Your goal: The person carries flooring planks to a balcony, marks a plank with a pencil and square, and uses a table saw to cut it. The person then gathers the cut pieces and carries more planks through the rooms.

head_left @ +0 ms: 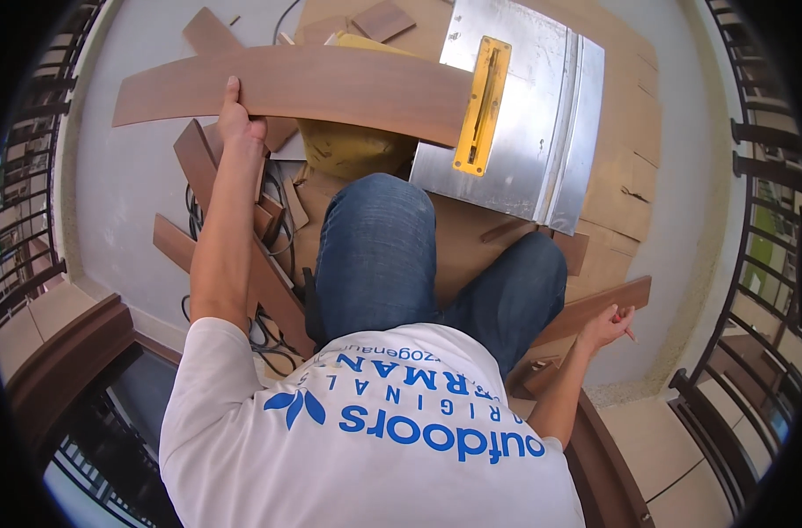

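My left hand [241, 121] is closed on a long reddish-brown wooden plank [313, 84], thumb on its upper face, near its left part. The plank reaches across to the table saw [531, 110], its right end lying against the yellow slotted insert [483, 106] in the silver metal top. Out to the right, my right hand [605, 327] is beside another brown plank [586, 308] behind it. Its fingers are partly stretched and apart, with nothing visible in them.
Several loose boards [269, 273] and dark cables [273, 339] lie left of my legs. Under the held plank shows the saw's yellow body [353, 150]. Cardboard [634, 176] covers the floor around the saw. Dark railings [757, 185] stand along both sides.
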Tool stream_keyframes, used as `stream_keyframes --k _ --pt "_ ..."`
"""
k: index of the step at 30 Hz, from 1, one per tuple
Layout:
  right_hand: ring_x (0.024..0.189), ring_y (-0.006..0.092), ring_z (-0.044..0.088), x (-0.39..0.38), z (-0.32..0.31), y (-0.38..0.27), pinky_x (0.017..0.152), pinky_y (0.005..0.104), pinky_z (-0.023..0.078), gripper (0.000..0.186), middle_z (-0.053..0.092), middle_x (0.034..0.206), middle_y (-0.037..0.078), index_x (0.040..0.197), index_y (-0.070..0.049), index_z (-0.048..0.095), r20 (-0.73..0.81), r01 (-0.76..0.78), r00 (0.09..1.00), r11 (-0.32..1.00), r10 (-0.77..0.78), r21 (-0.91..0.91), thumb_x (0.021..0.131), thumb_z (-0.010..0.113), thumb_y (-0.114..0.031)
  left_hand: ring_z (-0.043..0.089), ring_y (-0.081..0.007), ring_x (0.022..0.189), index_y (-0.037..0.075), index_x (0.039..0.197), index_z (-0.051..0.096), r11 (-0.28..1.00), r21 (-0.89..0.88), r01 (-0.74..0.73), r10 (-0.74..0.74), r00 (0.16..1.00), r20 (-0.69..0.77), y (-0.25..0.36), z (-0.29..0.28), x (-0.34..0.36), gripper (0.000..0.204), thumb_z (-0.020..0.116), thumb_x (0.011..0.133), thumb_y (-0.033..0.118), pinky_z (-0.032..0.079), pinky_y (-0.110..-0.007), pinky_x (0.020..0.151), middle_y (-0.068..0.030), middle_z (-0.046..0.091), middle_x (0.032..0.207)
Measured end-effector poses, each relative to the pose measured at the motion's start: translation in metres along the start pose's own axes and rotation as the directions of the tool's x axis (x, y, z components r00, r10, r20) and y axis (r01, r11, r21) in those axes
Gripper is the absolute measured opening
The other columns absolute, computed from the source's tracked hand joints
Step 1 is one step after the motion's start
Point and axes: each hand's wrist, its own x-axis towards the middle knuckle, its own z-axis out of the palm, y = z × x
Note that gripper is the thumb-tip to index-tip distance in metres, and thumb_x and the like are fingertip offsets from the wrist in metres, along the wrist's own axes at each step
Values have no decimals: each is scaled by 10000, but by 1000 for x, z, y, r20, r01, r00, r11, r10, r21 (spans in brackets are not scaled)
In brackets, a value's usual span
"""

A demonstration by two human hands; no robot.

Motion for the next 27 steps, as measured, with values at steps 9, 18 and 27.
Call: stream_keyframes --k 9,18,27 --pt "1086 321 658 -95 80 -350 922 399 547 303 687 1120 111 1054 -45 704 177 731 293 340 -940 592 768 682 53 634 -265 1121 7 1283 561 998 -45 41 -39 999 36 -23 11 5 347 639 992 179 537 -404 987 -114 656 1242" --pt "1239 307 570 -129 153 -379 1037 410 468 342 649 1251 111 1175 -61 670 251 766 301 390 -920 511 837 711 -97 616 -277 1150 -5 1309 541 998 -36 44 -43 998 47 -33 14 3 376 631 998 186 536 -416 992 -129 629 1283" --pt "1214 291 586 -137 168 -371 1028 400 475 286 657 1231 88 1107 -61 701 169 801 348 387 -922 457 823 669 -46 619 -284 1136 -21 1306 533 996 -50 69 -67 997 44 -36 13 -3 369 614 1008 182 538 -428 989 -135 627 1272"
